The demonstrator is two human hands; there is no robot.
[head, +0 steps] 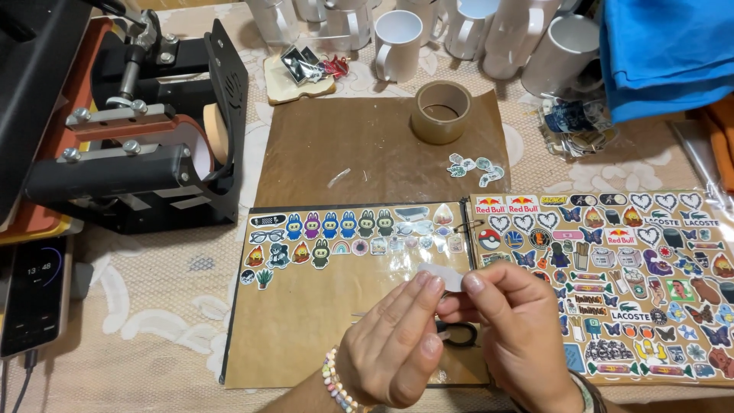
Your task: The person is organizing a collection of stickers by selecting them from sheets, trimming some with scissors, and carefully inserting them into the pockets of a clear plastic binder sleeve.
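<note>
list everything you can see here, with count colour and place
mug press: one, black and orange, far left
phone: one, dark, left edge
mugs: several, white, top row
tape roll: one, brown, top centre on brown paper
blue cloth: one, top right
sticker sheet: one, many colours, right
sticker board: one, brown, rows of small stickers, centre
scissors: one, black, under the hands
small white piece: one, pinched between both hands
left hand: beaded bracelet, bottom centre
right hand: bottom centre-right
</note>
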